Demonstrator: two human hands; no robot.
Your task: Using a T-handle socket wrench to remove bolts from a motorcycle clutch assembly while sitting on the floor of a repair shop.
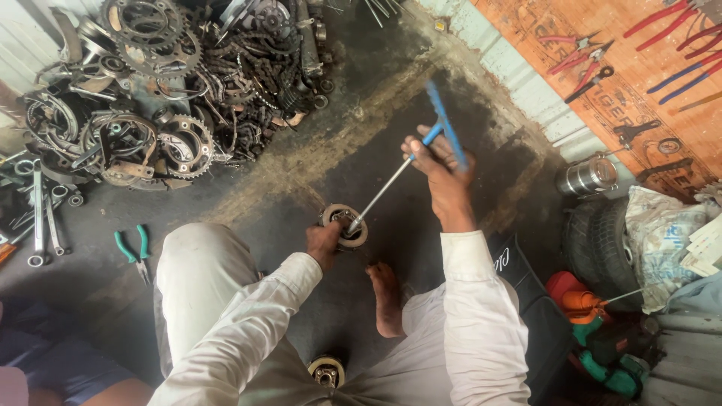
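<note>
Two hands are occupied on an oily workshop floor (361, 98): a round metal part (344, 225) is gripped by the left hand (323, 244), a blue T-handle wrench (421, 154) by the right hand (440, 169). Should the socket slip, the left fingers could be struck.

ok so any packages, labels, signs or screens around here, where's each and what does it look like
Painted board: top right, orange with faded dark lettering, pliers hung on it.
Printed sack: right, on the tyre, crumpled, whitish with green print.
Black panel: by the right sleeve, white script.
No screens.
</note>
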